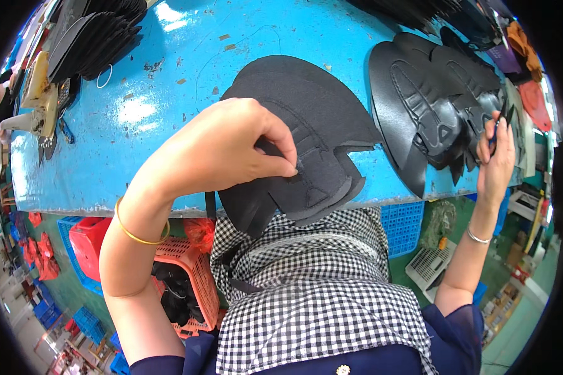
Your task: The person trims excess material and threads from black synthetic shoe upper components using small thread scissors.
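A black shoe upper piece (319, 119) lies at the table's front edge, its fabric-like side facing up and its near part overhanging the edge by my apron. Over it, my left hand (247, 144) is closed, thumb and index fingertip pinched together at the piece's stitched middle. Whatever is between these fingertips is too small to make out. At the far right, my right hand (497, 153) grips dark thread snips (496, 134), blades pointing away from me. It is beside several glossy black shoe uppers (413, 94) spread on the table.
The worn blue table (137, 169) carries stacked black pieces (97, 44) at the far left, near a yellowed tool stand (40, 87). More dark pieces lie at the back right. Below stand an orange basket (200, 275) of black items, a blue crate (401, 228) and a white basket (428, 265).
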The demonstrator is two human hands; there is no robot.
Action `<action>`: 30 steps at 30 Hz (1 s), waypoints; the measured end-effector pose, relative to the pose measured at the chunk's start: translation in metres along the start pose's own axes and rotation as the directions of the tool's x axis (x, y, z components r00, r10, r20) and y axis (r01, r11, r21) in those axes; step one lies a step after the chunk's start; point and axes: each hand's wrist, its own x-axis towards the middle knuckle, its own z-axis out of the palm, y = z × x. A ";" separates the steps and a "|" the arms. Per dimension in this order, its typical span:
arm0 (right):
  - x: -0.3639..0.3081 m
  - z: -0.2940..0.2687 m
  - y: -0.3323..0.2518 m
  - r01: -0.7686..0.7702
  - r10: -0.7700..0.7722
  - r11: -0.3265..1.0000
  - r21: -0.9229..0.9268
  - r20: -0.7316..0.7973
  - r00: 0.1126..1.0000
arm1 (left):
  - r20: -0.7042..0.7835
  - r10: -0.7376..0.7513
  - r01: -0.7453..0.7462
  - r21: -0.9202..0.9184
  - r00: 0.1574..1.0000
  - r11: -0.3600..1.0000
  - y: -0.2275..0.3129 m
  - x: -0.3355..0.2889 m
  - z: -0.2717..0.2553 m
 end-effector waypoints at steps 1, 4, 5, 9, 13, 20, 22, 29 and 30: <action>-0.003 0.000 0.001 0.008 -0.010 1.000 0.024 0.069 0.998 | -0.025 -0.001 0.001 0.023 1.000 1.000 -0.003 0.003 0.003; -0.022 0.045 -0.006 0.020 0.003 0.992 -0.121 0.189 0.982 | -0.074 0.018 -0.013 0.062 0.997 0.998 -0.003 0.008 0.006; -0.029 0.062 -0.011 0.014 0.029 0.990 -0.139 0.301 0.953 | -0.112 0.015 -0.007 0.079 0.994 0.997 -0.004 0.007 0.007; -0.027 0.114 -0.008 0.559 -0.236 0.802 -0.209 0.750 0.618 | -0.124 0.085 -0.071 0.114 0.989 0.991 -0.009 0.010 0.011; -0.022 0.165 -0.010 0.752 -0.259 0.658 -0.034 0.928 0.269 | -0.174 0.176 -0.121 0.286 0.969 0.950 -0.007 0.009 0.015; -0.014 0.173 -0.025 0.806 -0.101 0.591 0.043 0.995 0.021 | -0.227 0.194 -0.085 0.415 0.954 0.906 -0.008 0.006 0.006; -0.014 0.172 -0.022 0.795 -0.137 0.606 0.029 0.988 0.069 | -0.214 0.214 -0.123 0.375 0.953 0.919 -0.012 0.007 0.000; -0.021 0.189 -0.018 0.926 -0.274 0.362 -0.106 0.938 0.214 | -0.187 0.179 -0.101 0.363 0.966 0.926 -0.011 0.010 -0.001; -0.021 0.191 -0.016 0.934 -0.291 0.344 -0.093 0.936 0.200 | -0.186 0.181 -0.103 0.363 0.966 0.926 -0.011 0.011 -0.002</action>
